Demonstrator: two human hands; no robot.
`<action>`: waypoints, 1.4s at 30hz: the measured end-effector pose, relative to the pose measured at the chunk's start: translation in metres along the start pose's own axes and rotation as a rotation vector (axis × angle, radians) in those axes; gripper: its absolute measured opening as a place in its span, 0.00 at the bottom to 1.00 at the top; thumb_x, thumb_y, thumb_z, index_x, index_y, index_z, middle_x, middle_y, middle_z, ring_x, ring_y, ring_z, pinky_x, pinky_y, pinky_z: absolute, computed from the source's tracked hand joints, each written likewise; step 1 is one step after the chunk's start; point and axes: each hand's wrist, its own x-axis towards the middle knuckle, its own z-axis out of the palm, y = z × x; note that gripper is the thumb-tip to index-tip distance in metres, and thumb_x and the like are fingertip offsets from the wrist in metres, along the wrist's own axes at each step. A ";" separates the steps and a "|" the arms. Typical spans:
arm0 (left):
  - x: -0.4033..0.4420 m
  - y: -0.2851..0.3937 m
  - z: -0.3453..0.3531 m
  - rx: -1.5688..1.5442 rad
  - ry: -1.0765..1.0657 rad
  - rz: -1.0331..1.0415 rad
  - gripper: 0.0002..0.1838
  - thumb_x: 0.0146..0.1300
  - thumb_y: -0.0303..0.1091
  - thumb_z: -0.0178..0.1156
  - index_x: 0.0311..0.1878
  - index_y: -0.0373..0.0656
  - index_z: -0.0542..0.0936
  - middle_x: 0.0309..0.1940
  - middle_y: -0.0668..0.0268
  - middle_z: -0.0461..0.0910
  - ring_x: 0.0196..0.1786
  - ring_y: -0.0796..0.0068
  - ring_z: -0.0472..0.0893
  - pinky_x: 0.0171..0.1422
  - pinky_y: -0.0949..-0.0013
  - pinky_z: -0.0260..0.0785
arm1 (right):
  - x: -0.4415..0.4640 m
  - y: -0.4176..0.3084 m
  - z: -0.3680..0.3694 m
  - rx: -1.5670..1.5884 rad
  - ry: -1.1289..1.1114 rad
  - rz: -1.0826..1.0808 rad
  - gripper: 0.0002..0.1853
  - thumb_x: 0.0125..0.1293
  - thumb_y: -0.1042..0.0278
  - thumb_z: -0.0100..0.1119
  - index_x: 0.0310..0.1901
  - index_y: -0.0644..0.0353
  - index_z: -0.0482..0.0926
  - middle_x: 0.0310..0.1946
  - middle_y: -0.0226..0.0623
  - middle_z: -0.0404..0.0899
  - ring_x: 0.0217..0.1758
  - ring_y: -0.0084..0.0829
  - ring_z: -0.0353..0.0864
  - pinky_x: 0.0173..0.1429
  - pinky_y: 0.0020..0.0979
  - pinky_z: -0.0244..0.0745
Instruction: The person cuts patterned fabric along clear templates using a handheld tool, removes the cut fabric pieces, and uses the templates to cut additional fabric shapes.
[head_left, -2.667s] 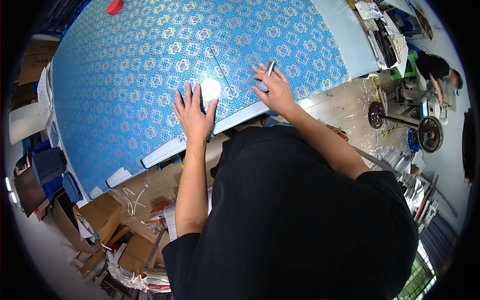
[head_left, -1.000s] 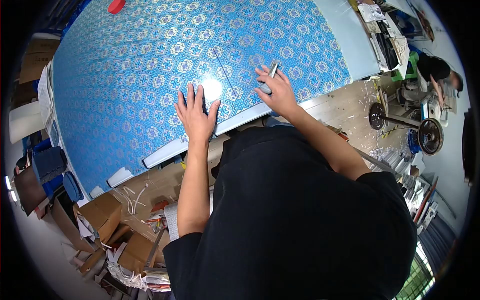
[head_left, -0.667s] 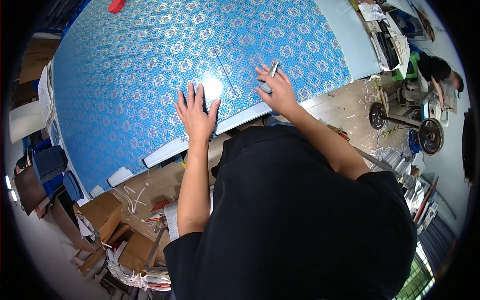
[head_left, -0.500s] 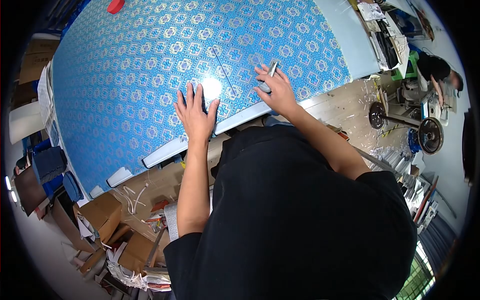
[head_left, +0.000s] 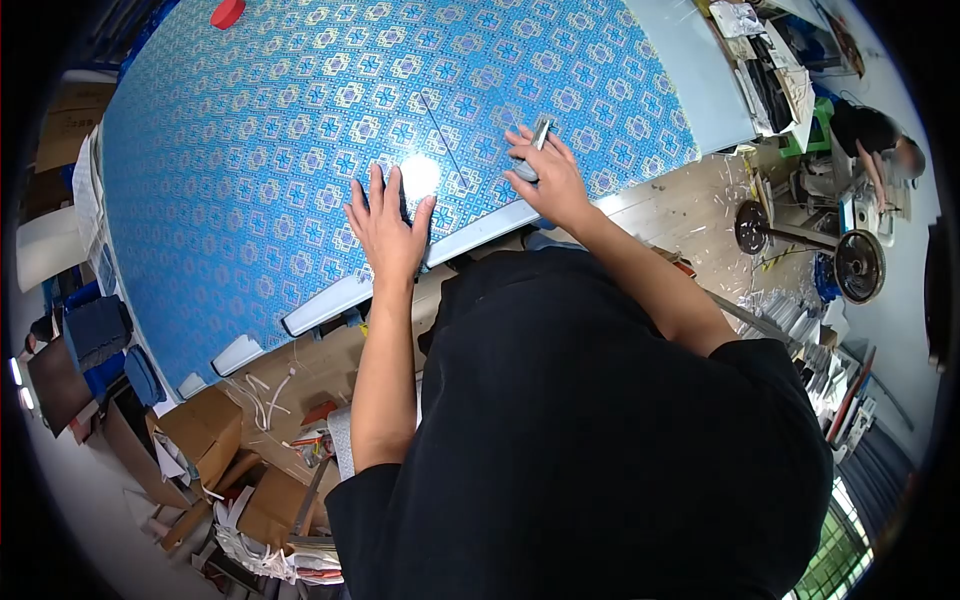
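Note:
A blue patterned sheet (head_left: 250, 150) covers most of the worktable. Flat on it, near the front edge, lies my left hand (head_left: 390, 232), open with the fingers spread and the thumb out to the right. My right hand (head_left: 553, 182) rests on the sheet farther right, its thumb and fingers closed around a silver-grey utility knife (head_left: 537, 145). The knife's upper end points away from me; its blade is too small to make out. Between the two hands a thin dark straight line (head_left: 443, 140) runs across the sheet. Bright glare sits beside my left fingertips.
A red round object (head_left: 228, 13) lies at the far left of the sheet. Papers and dark items stand on the right side (head_left: 765, 85). Cardboard boxes (head_left: 200, 430) and scraps are on the floor at left. A fan (head_left: 858, 266) and another person (head_left: 868, 135) are at right.
The whole view has shifted very slightly. Both hands keep their places on the sheet, and the knife stays in my right hand.

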 end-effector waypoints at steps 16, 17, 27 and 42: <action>0.001 -0.002 0.000 0.007 -0.039 0.031 0.40 0.71 0.60 0.63 0.78 0.47 0.71 0.84 0.55 0.58 0.86 0.38 0.48 0.87 0.33 0.33 | -0.023 -0.012 -0.041 0.766 0.219 0.616 0.22 0.80 0.61 0.62 0.69 0.62 0.77 0.44 0.35 0.89 0.40 0.23 0.86 0.46 0.27 0.82; 0.000 -0.004 0.001 0.016 -0.044 0.029 0.40 0.71 0.61 0.62 0.79 0.47 0.71 0.84 0.55 0.58 0.86 0.38 0.48 0.87 0.33 0.33 | -0.026 -0.013 -0.040 0.704 0.275 0.604 0.20 0.80 0.61 0.62 0.67 0.61 0.82 0.39 0.29 0.86 0.40 0.21 0.85 0.45 0.27 0.81; 0.001 -0.004 -0.001 -0.010 -0.049 0.029 0.40 0.71 0.61 0.62 0.79 0.49 0.71 0.84 0.56 0.58 0.86 0.37 0.48 0.87 0.32 0.33 | -0.030 -0.012 -0.049 0.531 0.439 0.463 0.08 0.75 0.67 0.65 0.45 0.64 0.84 0.32 0.28 0.84 0.36 0.16 0.79 0.41 0.27 0.77; 0.001 -0.002 0.000 -0.008 -0.020 0.009 0.40 0.67 0.59 0.68 0.77 0.51 0.73 0.84 0.59 0.60 0.86 0.39 0.50 0.86 0.32 0.37 | -0.003 0.005 -0.071 0.662 0.119 0.541 0.11 0.68 0.69 0.68 0.48 0.62 0.81 0.36 0.31 0.85 0.36 0.17 0.80 0.41 0.26 0.76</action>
